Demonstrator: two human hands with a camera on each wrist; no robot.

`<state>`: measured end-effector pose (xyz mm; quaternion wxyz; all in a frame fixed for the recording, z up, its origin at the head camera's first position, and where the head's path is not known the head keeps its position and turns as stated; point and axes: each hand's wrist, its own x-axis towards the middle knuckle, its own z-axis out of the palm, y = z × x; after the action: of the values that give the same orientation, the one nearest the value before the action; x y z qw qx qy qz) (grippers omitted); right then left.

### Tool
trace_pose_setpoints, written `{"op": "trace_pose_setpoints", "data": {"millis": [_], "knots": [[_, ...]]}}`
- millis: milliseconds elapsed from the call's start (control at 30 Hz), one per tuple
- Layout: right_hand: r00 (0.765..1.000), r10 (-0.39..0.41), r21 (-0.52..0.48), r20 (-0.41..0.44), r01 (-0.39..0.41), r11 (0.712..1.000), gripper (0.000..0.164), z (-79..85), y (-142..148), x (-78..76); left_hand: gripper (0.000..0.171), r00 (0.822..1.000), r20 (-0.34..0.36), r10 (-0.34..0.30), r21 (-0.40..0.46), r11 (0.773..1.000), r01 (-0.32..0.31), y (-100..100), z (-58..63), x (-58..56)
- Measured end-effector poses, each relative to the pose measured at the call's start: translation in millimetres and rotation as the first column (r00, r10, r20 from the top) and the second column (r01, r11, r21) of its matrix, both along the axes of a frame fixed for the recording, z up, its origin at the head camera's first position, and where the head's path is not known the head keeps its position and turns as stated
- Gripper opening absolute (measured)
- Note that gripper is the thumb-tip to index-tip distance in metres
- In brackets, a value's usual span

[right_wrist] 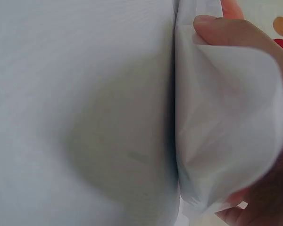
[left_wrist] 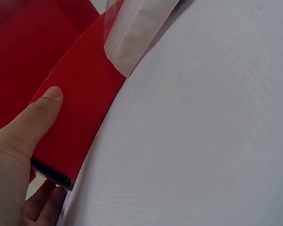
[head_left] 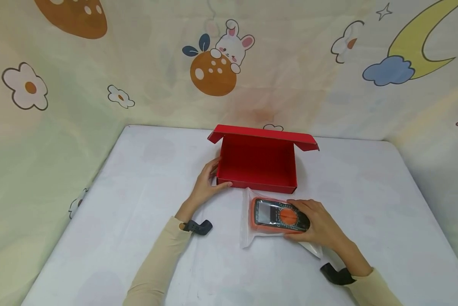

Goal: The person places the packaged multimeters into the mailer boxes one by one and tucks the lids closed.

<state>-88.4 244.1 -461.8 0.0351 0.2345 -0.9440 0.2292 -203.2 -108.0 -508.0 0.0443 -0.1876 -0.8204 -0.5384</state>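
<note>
Head view: we note an open red cardboard box standing empty on the white table, lid raised. Our left hand grips its near-left corner. Just in front of the box lies an orange-and-black multimeter sealed in a clear plastic bag; our right hand clasps its end. Packing is not yet done.

Left wrist view: thumb pressed on the box's front wall.

Right wrist view: fingers curled round the bag.
</note>
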Motion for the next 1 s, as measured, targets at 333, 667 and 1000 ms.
{"op": "trace_pose_setpoints", "data": {"millis": [333,667,1000], "knots": [[0.994,0.001,-0.077,-0.114,-0.010,0.997,0.087,4.9,1,7.3,0.085,0.999,0.032,-0.014,0.012,1.000,0.013,0,0.5,-0.3],[0.989,-0.071,-0.222,-0.131,0.041,0.974,0.092,23.9,-5,-1.1,0.086,0.999,0.051,-0.015,0.011,1.000,0.015,0,3.1,1.0],[0.985,-0.133,-0.258,-0.107,0.102,0.961,0.085,31.6,-10,-25.0,0.086,0.999,0.035,-0.023,0.039,0.999,0.021,-1,2.8,1.1]]}}
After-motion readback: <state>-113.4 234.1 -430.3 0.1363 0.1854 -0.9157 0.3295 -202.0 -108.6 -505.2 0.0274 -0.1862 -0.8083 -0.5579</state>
